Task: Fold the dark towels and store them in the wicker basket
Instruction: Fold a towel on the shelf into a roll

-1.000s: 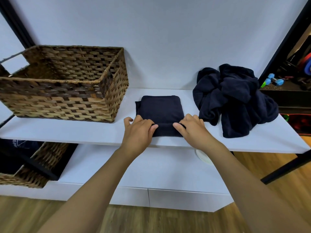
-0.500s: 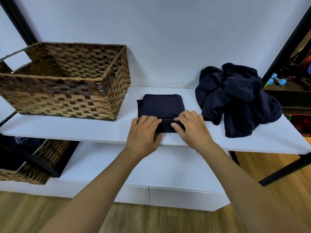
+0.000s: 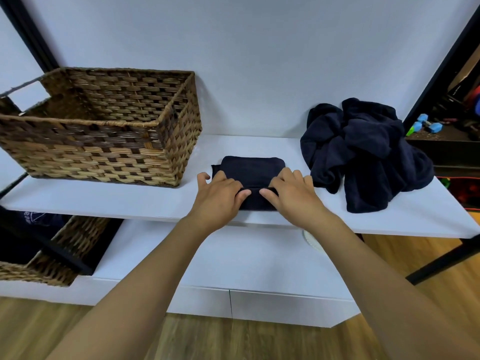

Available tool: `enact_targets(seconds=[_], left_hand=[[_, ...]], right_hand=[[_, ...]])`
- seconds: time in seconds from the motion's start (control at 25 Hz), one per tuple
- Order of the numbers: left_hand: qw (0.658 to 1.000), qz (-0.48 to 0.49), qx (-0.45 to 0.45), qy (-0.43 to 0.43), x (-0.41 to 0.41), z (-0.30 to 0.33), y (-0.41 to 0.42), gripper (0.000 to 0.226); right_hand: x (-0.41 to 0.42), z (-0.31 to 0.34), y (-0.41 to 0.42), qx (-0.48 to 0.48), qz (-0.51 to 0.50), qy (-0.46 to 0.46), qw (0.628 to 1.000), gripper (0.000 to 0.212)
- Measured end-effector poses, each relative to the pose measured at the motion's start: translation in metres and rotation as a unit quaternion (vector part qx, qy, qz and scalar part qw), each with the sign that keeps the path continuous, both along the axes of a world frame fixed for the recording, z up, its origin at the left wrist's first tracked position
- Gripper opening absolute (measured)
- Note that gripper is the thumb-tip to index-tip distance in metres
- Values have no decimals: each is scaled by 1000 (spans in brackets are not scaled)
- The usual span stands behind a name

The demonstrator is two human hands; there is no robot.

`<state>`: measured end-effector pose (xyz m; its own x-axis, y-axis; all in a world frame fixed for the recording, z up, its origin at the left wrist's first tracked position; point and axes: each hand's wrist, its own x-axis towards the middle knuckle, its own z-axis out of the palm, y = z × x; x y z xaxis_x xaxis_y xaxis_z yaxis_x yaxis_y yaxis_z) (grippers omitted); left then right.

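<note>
The white surface (image 3: 78, 201) is carrying everything here, and the one wicker basket (image 3: 98, 141) is sitting on its left side, open side up, nothing visible inside from this angle. Over on the right, one heap of unfolded dark towels (image 3: 363, 152) is lying crumpled against the wall; how many are in it I cannot tell. Between the basket and the heap, one folded towel (image 3: 252, 167) is lying flat near the front edge. A second basket (image 3: 65, 245) is peeking out on the lower shelf at the left.

Both hands are working on that folded towel. Compared with half a second ago, they are reaching further across it, the near edge now bunched up between the thumbs. The left hand (image 3: 220, 196) is spreading its fingers over the towel's left side, thumb tucked against the front fold, gripping it. The right hand (image 3: 293, 196) is mirroring that on the right side, fingers on top, thumb pinching the same fold. The basket and the heap are sitting where they were.
</note>
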<state>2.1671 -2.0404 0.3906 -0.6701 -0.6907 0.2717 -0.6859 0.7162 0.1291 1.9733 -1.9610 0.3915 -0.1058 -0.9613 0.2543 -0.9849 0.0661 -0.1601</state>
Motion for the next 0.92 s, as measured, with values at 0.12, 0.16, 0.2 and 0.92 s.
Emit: enact_targets(seconds=[0.12, 0.16, 0.2, 0.92], left_hand=[[996, 26, 46, -70, -14, 16, -8, 50], [994, 26, 63, -87, -16, 20, -12, 51], [993, 28, 75, -89, -19, 22, -15, 49], [990, 56, 89, -93, -43, 25, -27, 40]], right_hand=[[16, -16, 5, -89, 46, 99, 990, 43], [15, -19, 5, -85, 49, 105, 990, 46], [12, -20, 4, -70, 49, 100, 991, 49], [14, -23, -14, -133, -39, 125, 982, 41]])
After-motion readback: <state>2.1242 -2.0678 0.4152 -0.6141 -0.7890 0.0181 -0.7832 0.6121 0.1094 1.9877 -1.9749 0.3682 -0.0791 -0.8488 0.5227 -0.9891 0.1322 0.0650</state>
